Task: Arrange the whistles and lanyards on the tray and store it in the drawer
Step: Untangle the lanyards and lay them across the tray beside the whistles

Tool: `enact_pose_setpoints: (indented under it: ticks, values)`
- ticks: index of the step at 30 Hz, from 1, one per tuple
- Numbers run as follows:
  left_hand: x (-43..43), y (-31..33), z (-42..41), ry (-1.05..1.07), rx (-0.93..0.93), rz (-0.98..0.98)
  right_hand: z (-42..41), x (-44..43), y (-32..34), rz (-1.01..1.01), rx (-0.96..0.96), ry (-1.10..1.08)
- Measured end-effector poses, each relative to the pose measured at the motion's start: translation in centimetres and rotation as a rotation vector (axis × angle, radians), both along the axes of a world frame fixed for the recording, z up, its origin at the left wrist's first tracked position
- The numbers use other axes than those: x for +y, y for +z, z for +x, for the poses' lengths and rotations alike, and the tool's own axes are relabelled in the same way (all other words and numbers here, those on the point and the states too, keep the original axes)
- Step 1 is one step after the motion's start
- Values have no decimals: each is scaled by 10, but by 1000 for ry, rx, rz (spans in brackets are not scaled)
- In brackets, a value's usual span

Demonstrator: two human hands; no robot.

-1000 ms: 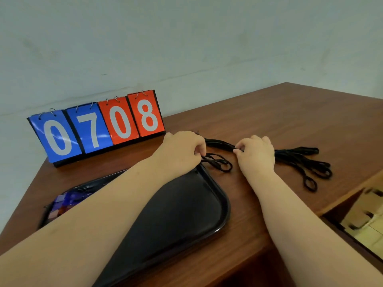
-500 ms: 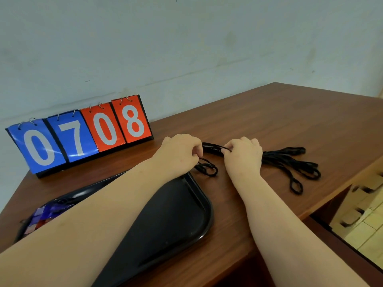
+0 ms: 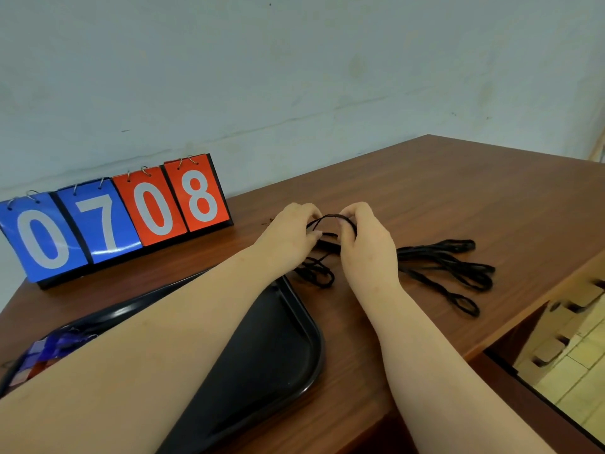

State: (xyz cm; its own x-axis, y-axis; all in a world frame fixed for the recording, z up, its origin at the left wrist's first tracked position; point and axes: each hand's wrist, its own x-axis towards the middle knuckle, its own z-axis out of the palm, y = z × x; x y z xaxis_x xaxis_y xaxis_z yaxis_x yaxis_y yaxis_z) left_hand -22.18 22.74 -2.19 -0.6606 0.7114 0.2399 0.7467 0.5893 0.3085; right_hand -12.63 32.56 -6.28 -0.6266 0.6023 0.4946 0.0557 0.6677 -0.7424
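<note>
Pinching a black cord (image 3: 328,218) between them, both hands sit close together near the middle of the desk (image 3: 442,198). I see the left hand (image 3: 289,235) with its fingers (image 3: 312,235) curled shut on one end of a short arched loop of cord, and the right hand (image 3: 368,244) with its fingers (image 3: 347,221) closed on the other end, so the loop stands up between the two thumbs. From under the left hand a few slack loops (image 3: 316,273) drop onto the desk, just off the tray's far right corner. Behind the right hand the rest of the lanyards (image 3: 448,268) trail out in long black loops toward the desk's right edge, lying flat on the wood.

The black tray (image 3: 278,352) lies toward the near edge of the desk, under my left forearm. At its left end I can make out blue and red pieces (image 3: 49,348), too blurred to tell what they are. A flip scoreboard (image 3: 114,217) reading 0708 stands at the far left edge, against the wall.
</note>
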Motion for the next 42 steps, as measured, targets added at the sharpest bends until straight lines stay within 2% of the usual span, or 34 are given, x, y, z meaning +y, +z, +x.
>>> enact_pose_setpoints:
  ticks: [7, 11, 15, 17, 23, 29, 32, 36, 39, 42]
  values:
    - [-7, 11, -20, 132, 42, 201, 7, -2, 2, -50, 45, -65]
    - [-19, 20, -29, 143, 48, 284, 6, -3, 2, 20, 32, -68]
    - [-22, 19, -35, 174, -121, 422, 2, -2, -4, 140, 58, -108]
    - [-20, 17, -36, 188, -169, 466, 0, 0, -6, 130, 29, -181]
    - [-16, 12, -33, 163, -103, 391, -1, 9, -9, -21, -137, -359]
    - [-17, 10, -34, 148, -58, 315, -1, 15, -9, -121, -51, -501]
    - [-19, 11, -33, 144, -36, 299, 0, 16, -11, -106, 2, -531]
    - [-20, 19, -30, 112, 17, 365, 0, 15, -10, -92, -35, -609]
    - [-19, 32, -25, 89, 34, 452, 1, 11, -7, -94, 1, -578]
    - [-16, 47, -15, 16, 7, 462, 3, 4, -4, 83, 78, -413]
